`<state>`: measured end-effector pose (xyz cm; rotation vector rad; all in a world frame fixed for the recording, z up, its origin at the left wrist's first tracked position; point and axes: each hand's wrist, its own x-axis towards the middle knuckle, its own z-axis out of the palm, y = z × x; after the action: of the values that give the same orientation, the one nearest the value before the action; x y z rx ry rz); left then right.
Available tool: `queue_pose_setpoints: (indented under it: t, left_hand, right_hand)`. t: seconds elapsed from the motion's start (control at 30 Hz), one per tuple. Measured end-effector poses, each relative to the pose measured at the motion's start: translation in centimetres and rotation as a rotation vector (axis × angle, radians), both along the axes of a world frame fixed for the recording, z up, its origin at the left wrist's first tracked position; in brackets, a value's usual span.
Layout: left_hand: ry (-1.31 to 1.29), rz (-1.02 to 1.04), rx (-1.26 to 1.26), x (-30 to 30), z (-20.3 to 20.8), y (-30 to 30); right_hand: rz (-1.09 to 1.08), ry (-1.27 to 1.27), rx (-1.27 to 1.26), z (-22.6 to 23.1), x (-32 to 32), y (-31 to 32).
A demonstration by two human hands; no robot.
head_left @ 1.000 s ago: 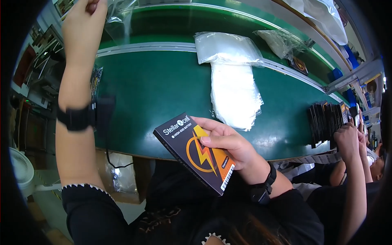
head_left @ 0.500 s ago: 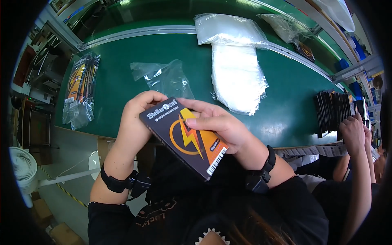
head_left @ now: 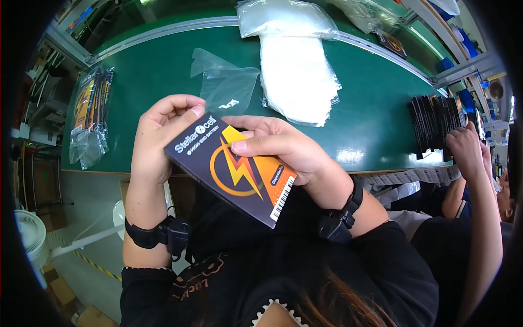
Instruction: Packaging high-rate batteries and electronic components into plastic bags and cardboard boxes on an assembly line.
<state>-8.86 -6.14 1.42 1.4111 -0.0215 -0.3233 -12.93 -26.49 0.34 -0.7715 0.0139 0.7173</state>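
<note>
A flat black-and-orange box (head_left: 234,169) with a lightning-bolt design is tilted in front of my body. My right hand (head_left: 272,144) grips it, thumb across the front face and the other fingers partly hidden behind. Just beyond the box is a thin clear plastic bag (head_left: 231,82), its far end spread over the green table. My left hand (head_left: 163,131) pinches the bag's near edge between thumb and fingers, beside the box's upper corner. Exactly how much of the bag lies in those fingers is hidden.
A stack of clear bags (head_left: 299,76) lies on the green table (head_left: 147,71) at the far middle. Bagged boxes (head_left: 92,111) rest at the left. Several dark boxes (head_left: 436,125) stand in a row at the right, by a co-worker's hand (head_left: 466,144). A fan (head_left: 31,234) is at lower left.
My left hand has come out from behind the box, and its pinching fingers now show. The clear bag has shifted and opened out in shape. The whole view has tilted slightly.
</note>
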Motion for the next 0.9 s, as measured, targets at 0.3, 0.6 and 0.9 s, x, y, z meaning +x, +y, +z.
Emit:
queue_pose_setpoints:
  t: [0.3, 0.6, 0.9]
  left_hand:
    - [-0.058, 0.118, 0.073, -1.5, -0.2, 0.3]
    - [-0.404, 0.156, 0.463, -2.4, -0.4, -0.3]
    - [-0.076, 0.114, -0.184, -3.2, -1.6, -2.4]
  right_hand:
    - [-0.081, -0.102, -0.063, 0.5, -0.6, -0.6]
    - [-0.359, -0.215, -0.274, 0.0, -0.9, 0.2]
    - [-0.547, -0.248, -0.309, 0.7, -0.3, 0.5]
